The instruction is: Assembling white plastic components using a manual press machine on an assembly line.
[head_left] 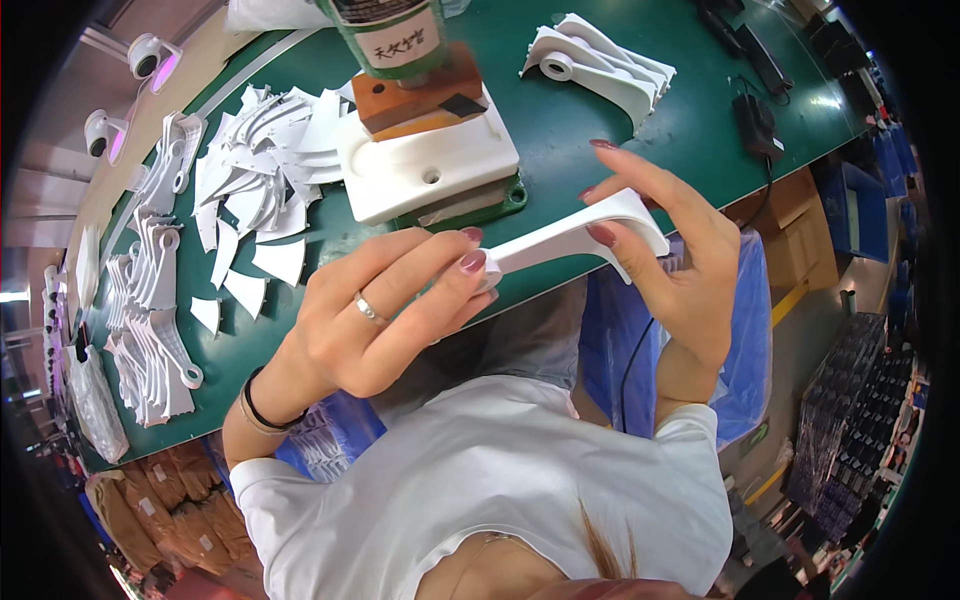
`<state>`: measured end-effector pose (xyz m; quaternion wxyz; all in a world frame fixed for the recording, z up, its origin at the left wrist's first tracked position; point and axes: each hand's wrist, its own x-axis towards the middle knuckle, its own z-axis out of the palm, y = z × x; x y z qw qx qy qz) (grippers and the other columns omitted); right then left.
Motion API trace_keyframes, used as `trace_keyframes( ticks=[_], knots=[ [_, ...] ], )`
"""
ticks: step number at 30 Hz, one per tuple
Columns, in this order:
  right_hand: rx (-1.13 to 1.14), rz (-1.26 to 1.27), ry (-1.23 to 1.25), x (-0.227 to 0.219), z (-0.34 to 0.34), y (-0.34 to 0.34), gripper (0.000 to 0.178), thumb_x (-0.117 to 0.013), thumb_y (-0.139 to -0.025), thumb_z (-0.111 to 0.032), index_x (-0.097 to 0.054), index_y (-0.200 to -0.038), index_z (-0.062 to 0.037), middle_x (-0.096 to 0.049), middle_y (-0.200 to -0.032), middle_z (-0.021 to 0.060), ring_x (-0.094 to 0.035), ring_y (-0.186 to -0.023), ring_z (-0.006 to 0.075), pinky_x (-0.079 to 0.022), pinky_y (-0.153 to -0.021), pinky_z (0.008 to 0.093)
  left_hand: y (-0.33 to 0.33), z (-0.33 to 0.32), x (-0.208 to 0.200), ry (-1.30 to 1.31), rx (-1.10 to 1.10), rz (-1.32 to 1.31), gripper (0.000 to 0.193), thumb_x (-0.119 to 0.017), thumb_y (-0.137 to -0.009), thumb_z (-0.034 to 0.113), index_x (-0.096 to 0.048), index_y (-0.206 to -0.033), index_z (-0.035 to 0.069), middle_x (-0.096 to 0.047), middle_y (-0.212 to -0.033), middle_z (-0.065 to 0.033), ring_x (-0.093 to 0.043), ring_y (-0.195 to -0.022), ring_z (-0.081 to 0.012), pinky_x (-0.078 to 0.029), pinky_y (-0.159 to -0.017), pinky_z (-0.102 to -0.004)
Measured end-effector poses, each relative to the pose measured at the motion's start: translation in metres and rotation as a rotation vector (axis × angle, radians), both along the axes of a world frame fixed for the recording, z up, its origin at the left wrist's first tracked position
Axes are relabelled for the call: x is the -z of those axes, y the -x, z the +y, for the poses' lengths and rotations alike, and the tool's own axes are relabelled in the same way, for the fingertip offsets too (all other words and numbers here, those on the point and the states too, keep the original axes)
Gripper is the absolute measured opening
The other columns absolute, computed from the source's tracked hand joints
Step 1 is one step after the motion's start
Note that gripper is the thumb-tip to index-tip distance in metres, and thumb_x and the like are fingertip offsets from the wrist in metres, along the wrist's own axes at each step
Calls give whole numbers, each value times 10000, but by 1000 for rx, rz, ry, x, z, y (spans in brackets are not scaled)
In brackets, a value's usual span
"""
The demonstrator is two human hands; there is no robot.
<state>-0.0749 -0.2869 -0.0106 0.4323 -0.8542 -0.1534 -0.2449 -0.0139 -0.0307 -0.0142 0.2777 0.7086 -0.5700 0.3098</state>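
White bracket (560, 238) gripped btwn L hand (385, 315) & R hand (692, 240) nr table (555, 130) edge, gap to white block (415, 160).

White flared plastic bracket (550, 239), one, narrow end at the left hand (355, 318), wide end between thumb and fingers of the right hand (695, 240); green worktable (295, 368), one; brown block (415, 92) above white fixture (430, 170); thin white pieces (262, 165), heaped left of the fixture; white arms (155, 365), grouped far left; nested white brackets (605, 65), upper right.
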Motion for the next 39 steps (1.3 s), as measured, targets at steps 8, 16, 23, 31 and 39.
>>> trace_keyframes(
  ticks=[8, 16, 23, 31, 39],
  knots=[
    [-59, -5, -197, 9, 6, 0, 406, -701, -871, -103, -654, -1269, -39, -727, -996, 101, -690, -878, 224, -532, -797, 308, 15, 3, -4, -5, -5, -5, 398, -848, -723, 59, -646, -1056, -23, -697, -965, -136, -666, -765, -232, -574, -621, -291],
    [-113, 98, -245, 12, 15, -2, 388, -643, -943, -189, -625, -1248, 49, -728, -954, 148, -691, -884, 199, -520, -815, 284, 25, 2, -9, 27, 34, 16, 335, -832, -755, 70, -649, -1007, -52, -686, -932, -140, -663, -740, -220, -577, -608, -281],
    [-97, 199, -276, 25, 4, 3, 229, -602, -965, -113, -689, -1151, -11, -725, -936, 114, -688, -855, 224, -522, -779, 305, 21, -11, -6, 23, 76, 30, 283, -807, -763, 91, -668, -961, -55, -672, -904, -138, -654, -713, -217, -581, -607, -288],
    [-96, 179, 191, 17, -28, 12, 233, -691, -866, -125, -686, -1068, -9, -699, -979, 113, -655, -878, 302, -512, -795, 364, -3, -23, 7, -106, 132, 87, 424, -837, -737, 124, -662, -1098, -11, -697, -1030, -138, -668, -801, -257, -581, -654, -317],
    [-65, 191, 485, -7, -48, -12, 289, -708, -823, -105, -657, -1103, -57, -613, -821, 126, -627, -752, 300, -498, -685, 382, -18, -40, 12, 61, 35, -9, 394, -715, -735, 93, -695, -1127, 81, -637, -1155, -105, -648, -916, -258, -577, -726, -327]
  ],
)
